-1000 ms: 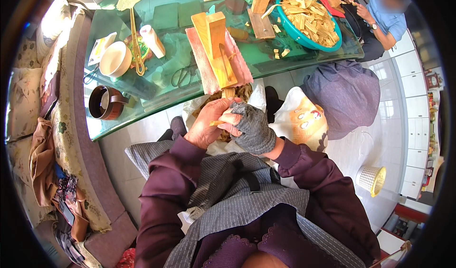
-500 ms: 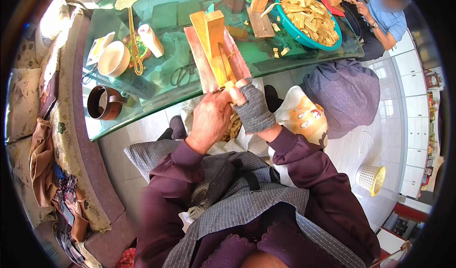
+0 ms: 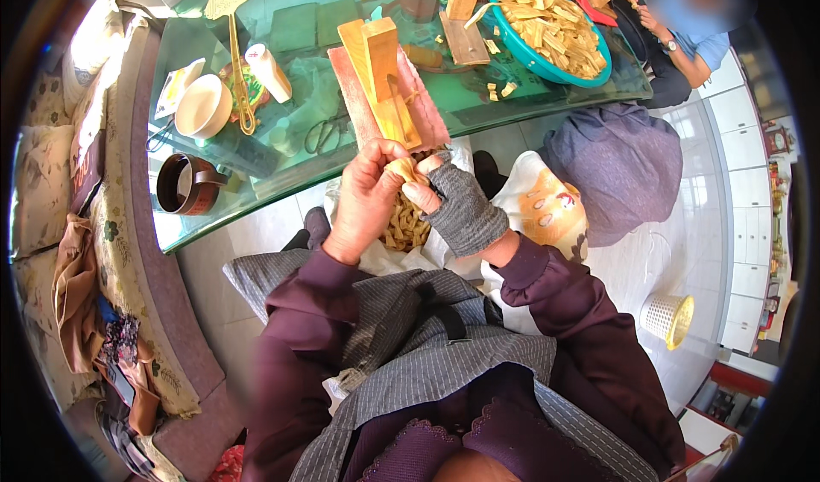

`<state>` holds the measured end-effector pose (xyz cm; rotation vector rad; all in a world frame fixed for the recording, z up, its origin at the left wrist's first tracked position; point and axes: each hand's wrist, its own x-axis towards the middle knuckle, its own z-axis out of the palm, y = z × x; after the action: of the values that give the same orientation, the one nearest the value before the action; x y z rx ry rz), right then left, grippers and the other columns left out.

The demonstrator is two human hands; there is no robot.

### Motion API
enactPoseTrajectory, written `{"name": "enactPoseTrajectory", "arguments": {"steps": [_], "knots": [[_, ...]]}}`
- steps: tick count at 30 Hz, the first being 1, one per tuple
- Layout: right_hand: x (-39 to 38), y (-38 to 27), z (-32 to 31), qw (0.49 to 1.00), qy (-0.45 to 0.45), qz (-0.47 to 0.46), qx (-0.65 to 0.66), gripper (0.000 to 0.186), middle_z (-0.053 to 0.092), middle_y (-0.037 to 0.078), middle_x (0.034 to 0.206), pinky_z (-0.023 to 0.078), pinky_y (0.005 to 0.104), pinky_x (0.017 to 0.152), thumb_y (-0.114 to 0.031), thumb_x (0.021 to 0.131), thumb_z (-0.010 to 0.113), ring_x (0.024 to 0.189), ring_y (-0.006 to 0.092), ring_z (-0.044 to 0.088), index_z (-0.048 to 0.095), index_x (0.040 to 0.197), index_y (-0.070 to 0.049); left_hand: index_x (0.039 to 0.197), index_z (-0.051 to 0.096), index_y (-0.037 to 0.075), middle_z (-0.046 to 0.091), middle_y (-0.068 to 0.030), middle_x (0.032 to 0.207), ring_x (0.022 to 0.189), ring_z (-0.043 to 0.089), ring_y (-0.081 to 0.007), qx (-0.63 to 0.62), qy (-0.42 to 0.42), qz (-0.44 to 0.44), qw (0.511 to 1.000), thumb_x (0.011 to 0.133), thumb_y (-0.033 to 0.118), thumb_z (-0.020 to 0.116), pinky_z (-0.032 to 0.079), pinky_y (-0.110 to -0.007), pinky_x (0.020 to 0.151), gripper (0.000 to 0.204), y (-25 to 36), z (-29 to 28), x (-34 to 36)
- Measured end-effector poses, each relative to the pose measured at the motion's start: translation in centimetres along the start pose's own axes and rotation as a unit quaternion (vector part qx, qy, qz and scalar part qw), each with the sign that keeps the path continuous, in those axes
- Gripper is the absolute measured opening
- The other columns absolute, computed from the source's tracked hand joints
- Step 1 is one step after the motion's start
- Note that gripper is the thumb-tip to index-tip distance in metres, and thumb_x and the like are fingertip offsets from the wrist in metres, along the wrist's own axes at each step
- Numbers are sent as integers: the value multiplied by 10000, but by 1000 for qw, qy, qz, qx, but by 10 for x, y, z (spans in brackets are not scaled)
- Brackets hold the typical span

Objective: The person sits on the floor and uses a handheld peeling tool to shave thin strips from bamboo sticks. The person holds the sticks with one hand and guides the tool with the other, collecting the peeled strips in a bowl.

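My left hand (image 3: 366, 198) and my right hand (image 3: 448, 200), which wears a grey fingerless glove, meet just below the glass table edge. Both pinch a small tan strip piece (image 3: 405, 171) between their fingertips. Beneath them, on my lap, lies a white bag (image 3: 380, 258) with several tan strips (image 3: 405, 224) in it. Just beyond my fingers, yellow wooden blocks (image 3: 382, 61) rest on a reddish board (image 3: 352, 80) on the table.
A green glass table (image 3: 282, 161) holds a teal basin of tan strips (image 3: 551, 33), a white bowl (image 3: 202, 106), a brown mug (image 3: 184, 183), scissors (image 3: 323, 134) and a fly swatter (image 3: 234, 29). Another person (image 3: 683, 29) sits at the far right. A purple-grey bundle (image 3: 619, 166) and a small white basket (image 3: 668, 318) lie on the floor.
Both hands have risen from the bag on my lap toward the table edge, bringing a small tan piece up between the fingertips.
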<state>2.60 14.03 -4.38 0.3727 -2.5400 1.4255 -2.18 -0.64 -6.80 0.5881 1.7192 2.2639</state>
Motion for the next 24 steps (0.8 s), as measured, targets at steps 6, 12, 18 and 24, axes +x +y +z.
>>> {"name": "enactPoseTrajectory", "arguments": {"steps": [6, 12, 18, 24], "knots": [[8, 9, -17, 996, 36, -13, -82, 189, 597, 133, 822, 474, 395, 624, -224, 859, 608, 742, 316, 597, 589, 927, -49, 1040, 532, 36, 595, -34, 956, 898, 580, -119, -303, -34, -186, 934, 908, 32, 531, 460, -262, 813, 132, 18, -4, 4], [8, -10, -20, 934, -50, 233, 268, 242, 610, 45, 709, 438, 256, 541, -255, 850, 661, 585, 102, 557, 658, 899, -18, 1041, 541, 16, 599, -16, 952, 849, 572, -86, -81, -40, -34, 995, 924, 80, 543, 465, -236, 781, 133, 6, -6, 4], [11, -9, -16, 939, 15, 240, 246, 302, 621, 63, 723, 451, 261, 554, -285, 902, 590, 584, 117, 569, 657, 937, 8, 988, 564, -10, 605, -29, 837, 711, 592, -107, 97, 39, -39, 994, 974, 179, 479, 486, -251, 637, 208, 11, 6, -6], [11, 9, -5, 965, 31, 181, 188, 316, 597, 68, 684, 446, 280, 563, -292, 917, 565, 586, 142, 566, 642, 914, 15, 972, 546, -24, 607, -79, 698, 631, 600, -138, 407, -22, 18, 913, 953, 167, 498, 474, -272, 591, 198, 26, 12, -6]]}}
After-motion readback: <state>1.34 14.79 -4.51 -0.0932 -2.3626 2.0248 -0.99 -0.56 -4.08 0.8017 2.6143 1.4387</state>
